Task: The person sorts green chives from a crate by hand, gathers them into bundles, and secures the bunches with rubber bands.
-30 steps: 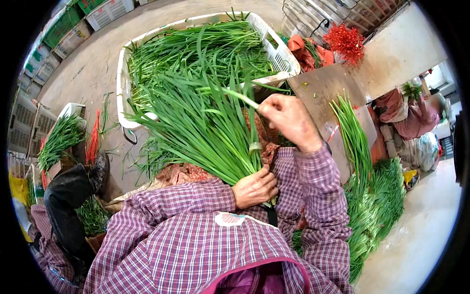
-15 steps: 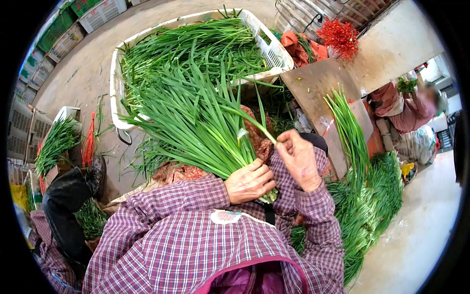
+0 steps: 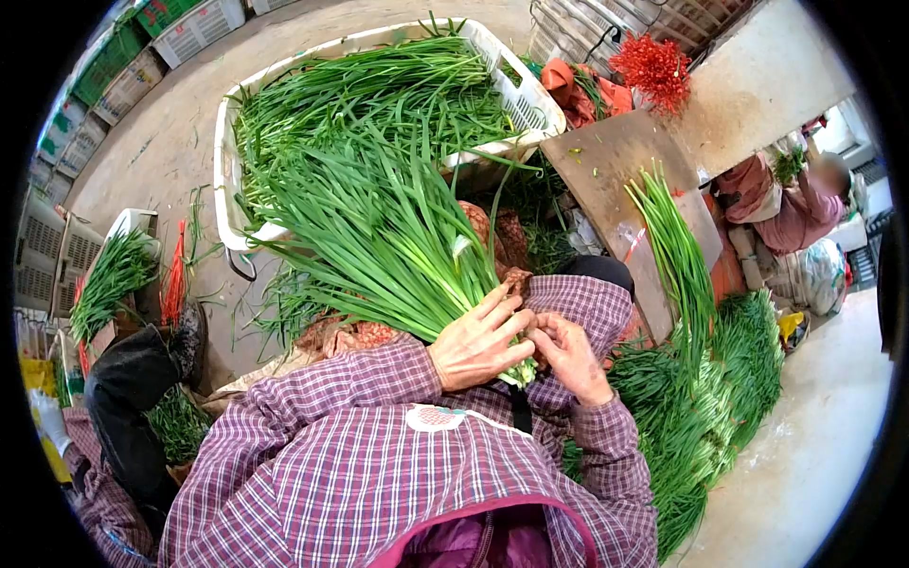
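Note:
A thick bunch of garlic chives (image 3: 407,256) lies across my lap, its leaves fanned toward the crate and its pale cut ends (image 3: 520,374) near my body. My left hand (image 3: 481,339) is wrapped over the stems just above those ends. Beside it, my right hand (image 3: 568,355) has its fingertips pinched together against the stem side, meeting my left fingers. Whatever is between the right fingertips is hidden. Beyond the bunch stands a white plastic crate (image 3: 225,175) heaped with loose garlic chives (image 3: 379,85).
Right of me, a board (image 3: 606,161) carries a smaller tied bunch (image 3: 668,246), with a pile of bunches (image 3: 720,407) below. Red ties (image 3: 653,71) sit at the back right. Another person (image 3: 786,204) sits at far right; someone's dark trouser leg (image 3: 128,407) is at left.
My right hand has come down and left from above, where it held a single stalk, to the stem ends by my left hand. My left fingers have lifted and spread slightly.

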A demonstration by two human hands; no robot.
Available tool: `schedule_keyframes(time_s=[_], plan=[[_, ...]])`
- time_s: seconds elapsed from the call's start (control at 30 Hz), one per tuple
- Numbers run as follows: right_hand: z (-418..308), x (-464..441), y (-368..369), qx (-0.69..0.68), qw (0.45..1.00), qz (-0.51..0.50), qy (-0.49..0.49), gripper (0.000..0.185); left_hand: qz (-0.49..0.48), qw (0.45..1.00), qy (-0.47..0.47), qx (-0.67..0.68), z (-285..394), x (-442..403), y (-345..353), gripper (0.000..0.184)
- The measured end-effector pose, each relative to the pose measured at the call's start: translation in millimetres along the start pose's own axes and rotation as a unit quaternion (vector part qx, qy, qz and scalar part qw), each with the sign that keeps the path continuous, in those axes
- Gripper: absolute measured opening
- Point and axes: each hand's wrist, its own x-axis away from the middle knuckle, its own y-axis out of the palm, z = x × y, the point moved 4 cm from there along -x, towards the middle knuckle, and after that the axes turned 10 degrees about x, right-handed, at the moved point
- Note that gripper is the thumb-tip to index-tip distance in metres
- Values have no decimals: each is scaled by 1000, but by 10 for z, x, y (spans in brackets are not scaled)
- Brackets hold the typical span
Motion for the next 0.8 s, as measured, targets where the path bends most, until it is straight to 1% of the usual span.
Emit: schedule_keyframes(time_s=[0.03,0.1,0.13,0.2,0.23,0.3,0.33,0.4,0.43,0.47,0.5,0.53,0.6,0.67,0.7,0.73,0.8], plan=[[-73,23,-50,0,1000,0,-1,21,0,1000,0,-1,-5,8,12,19],[-308,60,-184,113,993,-33,-24,20,-30,1000,3,-7,-9,37,70,17],[-435,34,-283,200,978,12,-59,20,-30,1000,3,-7,-9,48,88,17],[-772,-32,-415,303,943,113,-77,20,-75,997,8,-21,-6,56,153,16],[-826,-128,-378,303,943,114,-77,20,-75,997,9,-21,12,52,148,16],[-1028,-312,-205,219,944,136,-207,25,-110,992,-3,-54,24,60,141,17],[-1081,-413,-76,216,950,115,-195,30,-111,992,-4,-58,25,81,150,17],[-1170,-586,154,301,924,111,-207,31,-95,993,4,-74,11,105,186,22],[-1204,-661,237,303,926,79,-212,30,-23,997,30,-64,9,84,142,24],[-1213,-727,302,305,926,47,-217,29,-67,996,18,-58,12,124,165,24],[-1215,-794,370,302,911,64,-272,20,-89,993,18,-74,13,141,181,24],[-1175,-825,378,302,910,63,-277,20,-111,990,19,-90,3,150,220,23],[-1196,-813,345,324,874,126,-340,13,-169,960,61,-216,-36,180,314,22],[-1634,-615,80,313,830,252,-387,11,-69,990,41,-120,1,114,164,19],[-1792,-541,-57,302,802,311,-411,12,-115,989,29,-88,21,88,161,19],[-1939,-465,-220,270,803,352,-397,12,-115,989,32,-88,33,78,130,19],[-2012,-490,-614,235,826,398,-323,10,-87,995,37,-43,39,61,39,17]])
